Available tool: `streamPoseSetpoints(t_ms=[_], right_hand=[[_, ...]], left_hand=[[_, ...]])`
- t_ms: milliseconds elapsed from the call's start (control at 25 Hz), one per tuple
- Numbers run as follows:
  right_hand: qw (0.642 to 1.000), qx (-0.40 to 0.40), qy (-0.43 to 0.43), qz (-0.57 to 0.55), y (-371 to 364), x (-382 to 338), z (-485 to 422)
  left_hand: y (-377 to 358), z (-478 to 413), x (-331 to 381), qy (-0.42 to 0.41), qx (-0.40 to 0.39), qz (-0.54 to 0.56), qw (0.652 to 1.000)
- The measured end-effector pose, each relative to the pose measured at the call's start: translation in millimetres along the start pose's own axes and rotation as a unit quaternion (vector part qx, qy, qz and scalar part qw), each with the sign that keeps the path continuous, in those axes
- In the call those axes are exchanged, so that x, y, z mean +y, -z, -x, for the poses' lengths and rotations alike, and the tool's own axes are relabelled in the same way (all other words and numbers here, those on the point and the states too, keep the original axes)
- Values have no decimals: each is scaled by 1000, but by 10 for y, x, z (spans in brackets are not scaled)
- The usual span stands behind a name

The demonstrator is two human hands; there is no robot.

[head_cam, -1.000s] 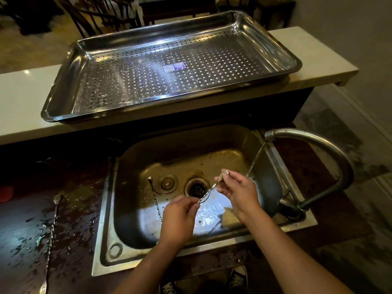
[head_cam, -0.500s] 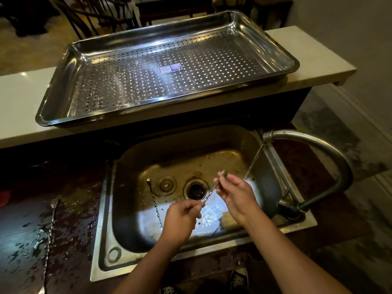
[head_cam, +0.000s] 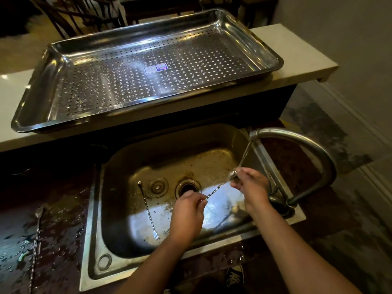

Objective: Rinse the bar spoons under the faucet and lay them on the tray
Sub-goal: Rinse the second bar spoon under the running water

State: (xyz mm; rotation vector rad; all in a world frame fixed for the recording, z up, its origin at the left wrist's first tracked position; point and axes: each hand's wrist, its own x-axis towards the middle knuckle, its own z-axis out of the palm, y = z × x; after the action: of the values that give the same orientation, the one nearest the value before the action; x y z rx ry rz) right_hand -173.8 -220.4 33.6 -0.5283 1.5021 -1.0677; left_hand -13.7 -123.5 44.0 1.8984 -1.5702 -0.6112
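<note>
counter spoon [head_cam: 36,240]: lies on the wet dark counter [head_cam: 61,225] left of the sink [head_cam: 91,240], long axis toward the counter's near edge, apart from the sink rim.
tray [head_cam: 118,81]: perforated steel, on the pale ledge [head_cam: 297,58] behind the sink, covering most of the ledge; sticker [head_cam: 155,68] near its centre.
sink spoon [head_cam: 148,211]: flat on the sink floor, left part; fork end toward the near wall, other end just beside the plug [head_cam: 158,186].
drain [head_cam: 187,186]: mid sink floor, right of the plug.
left hand [head_cam: 186,215]: over sink middle, fingers curled, thumb and fingertips pinching the lower end of the held spoon.
held spoon [head_cam: 216,190]: twisted stem spans hand to hand above the sink, slanting up to the right; bowl end at the water stream [head_cam: 244,154].
right hand [head_cam: 252,187]: over the sink's right part, fingertips pinching the held spoon at its bowl end, under the stream.
faucet [head_cam: 307,145]: base at the sink's near right corner, arcs over the right edge, running thin.
</note>
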Motion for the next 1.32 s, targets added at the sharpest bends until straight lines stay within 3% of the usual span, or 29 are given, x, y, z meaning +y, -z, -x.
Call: streamPoseSetpoints(t_ms=[160,320,480,680,840,960,1120,1320], right_hand=[[991,-106,-31,-81,42,11,57],[984,-97,-45,-140,70,-103,-39],[983,-166,-54,-60,12,6,70],[975,-157,-55,-148,53,-147,20],[970,-201,-47,-127,124,-147,43],[970,-186,-51,-151,121,-191,13],[994,-100,-6,-35,51,-262,-53],[991,-136,-8,-9,-39,-236,43]], left_hand=[[-59,-120,57,120,-78,142,980],[-82,-176,155,157,-137,213,955],[-142,-242,198,200,-132,268,933],[-144,-302,183,199,-151,281,927],[-148,-331,230,214,-181,310,908],[-150,-368,239,194,-196,309,910],[-175,-360,187,128,-171,294,932],[-185,-425,166,164,-152,285,932]])
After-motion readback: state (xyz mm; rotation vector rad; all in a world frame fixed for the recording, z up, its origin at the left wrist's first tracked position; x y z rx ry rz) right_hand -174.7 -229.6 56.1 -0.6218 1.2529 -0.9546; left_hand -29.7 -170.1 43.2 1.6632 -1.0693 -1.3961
